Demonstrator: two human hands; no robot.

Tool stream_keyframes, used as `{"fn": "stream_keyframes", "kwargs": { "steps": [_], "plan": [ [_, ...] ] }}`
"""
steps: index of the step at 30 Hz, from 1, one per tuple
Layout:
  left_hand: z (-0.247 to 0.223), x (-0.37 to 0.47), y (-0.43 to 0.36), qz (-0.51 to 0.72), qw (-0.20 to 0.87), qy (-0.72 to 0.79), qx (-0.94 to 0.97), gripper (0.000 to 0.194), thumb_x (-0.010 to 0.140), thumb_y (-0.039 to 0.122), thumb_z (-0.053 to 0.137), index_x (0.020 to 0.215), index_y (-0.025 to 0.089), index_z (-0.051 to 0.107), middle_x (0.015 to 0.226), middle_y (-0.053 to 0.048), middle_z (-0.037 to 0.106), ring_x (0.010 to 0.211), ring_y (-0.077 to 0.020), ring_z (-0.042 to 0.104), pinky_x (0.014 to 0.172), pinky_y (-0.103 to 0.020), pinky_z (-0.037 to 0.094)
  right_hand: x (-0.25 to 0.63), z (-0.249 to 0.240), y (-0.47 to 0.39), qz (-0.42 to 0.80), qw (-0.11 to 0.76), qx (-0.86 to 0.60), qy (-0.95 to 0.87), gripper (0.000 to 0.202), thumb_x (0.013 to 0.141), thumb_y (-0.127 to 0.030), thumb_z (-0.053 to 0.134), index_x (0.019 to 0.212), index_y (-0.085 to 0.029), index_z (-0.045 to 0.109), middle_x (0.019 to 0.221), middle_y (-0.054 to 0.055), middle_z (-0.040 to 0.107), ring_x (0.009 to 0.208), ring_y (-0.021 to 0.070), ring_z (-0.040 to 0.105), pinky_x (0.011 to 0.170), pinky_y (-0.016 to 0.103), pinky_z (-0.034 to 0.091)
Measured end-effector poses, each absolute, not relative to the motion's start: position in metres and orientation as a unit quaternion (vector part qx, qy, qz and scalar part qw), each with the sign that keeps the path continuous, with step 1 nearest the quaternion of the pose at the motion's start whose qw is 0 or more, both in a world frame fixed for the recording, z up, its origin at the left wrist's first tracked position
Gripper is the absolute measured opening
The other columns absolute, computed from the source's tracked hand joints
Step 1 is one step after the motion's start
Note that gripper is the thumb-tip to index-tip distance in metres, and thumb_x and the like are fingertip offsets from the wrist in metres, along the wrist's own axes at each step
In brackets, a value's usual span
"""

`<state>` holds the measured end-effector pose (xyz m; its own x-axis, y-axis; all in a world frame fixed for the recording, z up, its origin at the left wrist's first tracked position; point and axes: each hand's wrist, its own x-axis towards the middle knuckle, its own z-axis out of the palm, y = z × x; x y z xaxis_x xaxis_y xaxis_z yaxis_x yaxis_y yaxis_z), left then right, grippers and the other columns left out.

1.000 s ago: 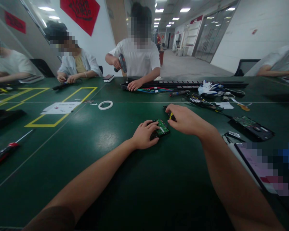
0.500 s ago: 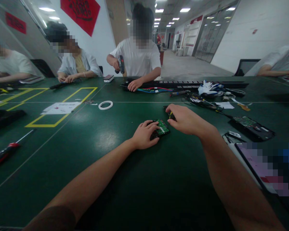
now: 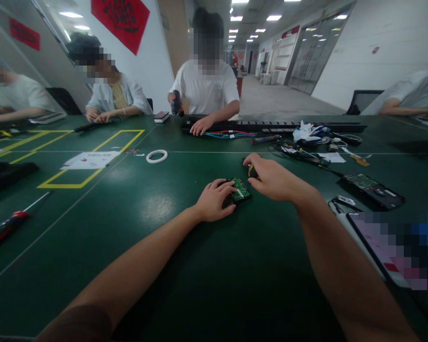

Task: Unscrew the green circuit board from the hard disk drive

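Note:
My left hand (image 3: 214, 202) is closed over the left part of a small black-framed green circuit board (image 3: 241, 189) on the table. Its fingers lie across the top, and the thumb is at the near edge. Just up and to the right, my right hand (image 3: 267, 175) pinches a small black-and-yellow tool (image 3: 251, 170). Most of that tool is hidden behind the fingers, so its kind and its tip cannot be made out.
To the right lie a black case with a green board (image 3: 373, 190), a tablet-like screen (image 3: 374, 247) and tangled cables (image 3: 299, 152). White tape (image 3: 156, 156) and a red-black screwdriver (image 3: 10, 223) lie left. Opposite, a co-worker holds a power drill (image 3: 177, 103) beside long black strips (image 3: 278, 126).
The co-worker opposite has drawn the drill slightly left and down. The tool in my right hand shows a little more yellow; both my hands stay almost where they were.

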<state>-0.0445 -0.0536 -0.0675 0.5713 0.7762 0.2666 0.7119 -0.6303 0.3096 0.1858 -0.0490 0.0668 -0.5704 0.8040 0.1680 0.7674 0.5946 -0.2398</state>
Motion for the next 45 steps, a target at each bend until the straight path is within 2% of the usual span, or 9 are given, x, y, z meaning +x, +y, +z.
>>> {"fn": "stream_keyframes", "kwargs": {
  "steps": [4,9,18,21,23,27,33,40,45],
  "plan": [
    [-0.068,-0.044,-0.054,0.194,0.077,0.422,0.882,0.056,0.087,0.045,0.067,0.139,0.029,0.056,0.160,-0.005,0.051,0.150,-0.0381,0.037,0.116,-0.062,0.038,0.186,0.067,-0.049,0.074,0.151,-0.448,-0.878,0.042,0.089,-0.022,0.062,0.128,-0.019,0.047,0.117,0.015,0.073,0.104,0.0296,0.071,0.090,0.039,0.050],
    [-0.070,-0.045,-0.052,0.189,0.075,0.423,0.883,0.056,0.087,0.046,0.067,0.139,0.028,0.056,0.160,-0.005,0.051,0.150,-0.0372,0.037,0.116,-0.061,0.038,0.186,0.059,-0.046,0.085,0.169,-0.473,-0.860,0.042,0.090,-0.020,0.060,0.128,-0.017,0.042,0.089,0.009,0.073,0.074,0.0239,0.068,0.071,0.034,0.046],
    [-0.069,-0.043,-0.052,0.189,0.073,0.427,0.881,0.056,0.087,0.048,0.067,0.139,0.027,0.058,0.160,-0.006,0.051,0.149,-0.0371,0.037,0.117,-0.061,0.038,0.184,0.009,-0.043,0.005,0.316,-0.474,-0.822,0.044,0.098,-0.033,0.055,0.139,-0.021,0.046,0.124,0.017,0.070,0.095,0.0319,0.072,0.083,0.047,0.056],
    [-0.068,-0.043,-0.052,0.188,0.074,0.431,0.880,0.055,0.087,0.047,0.067,0.137,0.026,0.059,0.160,-0.005,0.051,0.149,-0.0367,0.037,0.117,-0.060,0.038,0.185,-0.016,-0.042,-0.015,0.395,-0.466,-0.792,0.055,0.101,-0.038,0.053,0.151,-0.021,0.040,0.144,0.020,0.062,0.115,0.0355,0.070,0.096,0.053,0.058],
    [-0.067,-0.042,-0.053,0.186,0.075,0.432,0.879,0.054,0.087,0.047,0.066,0.136,0.026,0.060,0.160,-0.005,0.051,0.149,-0.0367,0.037,0.117,-0.059,0.039,0.185,-0.032,-0.041,-0.005,0.431,-0.448,-0.783,0.063,0.101,-0.039,0.054,0.158,-0.023,0.033,0.154,0.019,0.055,0.115,0.0330,0.072,0.097,0.052,0.061],
    [-0.067,-0.041,-0.054,0.187,0.070,0.435,0.878,0.054,0.087,0.045,0.066,0.137,0.025,0.060,0.161,-0.005,0.050,0.149,-0.0373,0.037,0.117,-0.060,0.038,0.186,-0.054,-0.036,0.029,0.491,-0.431,-0.757,0.069,0.102,-0.042,0.055,0.163,-0.029,0.027,0.149,0.014,0.060,0.104,0.0270,0.077,0.091,0.047,0.066],
    [-0.069,-0.043,-0.053,0.187,0.081,0.434,0.878,0.057,0.086,0.045,0.068,0.139,0.027,0.058,0.161,-0.005,0.050,0.150,-0.0381,0.035,0.117,-0.061,0.037,0.186,-0.069,-0.032,-0.002,0.547,-0.428,-0.719,0.071,0.096,-0.041,0.066,0.158,-0.031,0.033,0.143,0.014,0.063,0.095,0.0263,0.076,0.077,0.047,0.069],
    [-0.069,-0.042,-0.054,0.187,0.076,0.436,0.877,0.057,0.086,0.045,0.068,0.138,0.027,0.058,0.161,-0.005,0.050,0.150,-0.0380,0.036,0.117,-0.061,0.038,0.185,-0.076,-0.035,0.064,0.546,-0.400,-0.734,0.071,0.103,-0.028,0.049,0.164,-0.026,0.013,0.115,0.011,0.074,0.084,0.0224,0.079,0.079,0.042,0.069],
    [-0.070,-0.042,-0.053,0.191,0.078,0.435,0.876,0.057,0.086,0.045,0.067,0.139,0.028,0.058,0.161,-0.003,0.050,0.150,-0.0373,0.036,0.118,-0.060,0.037,0.187,-0.076,-0.033,-0.010,0.545,-0.424,-0.723,0.074,0.100,-0.034,0.057,0.163,-0.027,0.019,0.135,0.017,0.068,0.084,0.0238,0.079,0.070,0.040,0.070]
  ]
}}
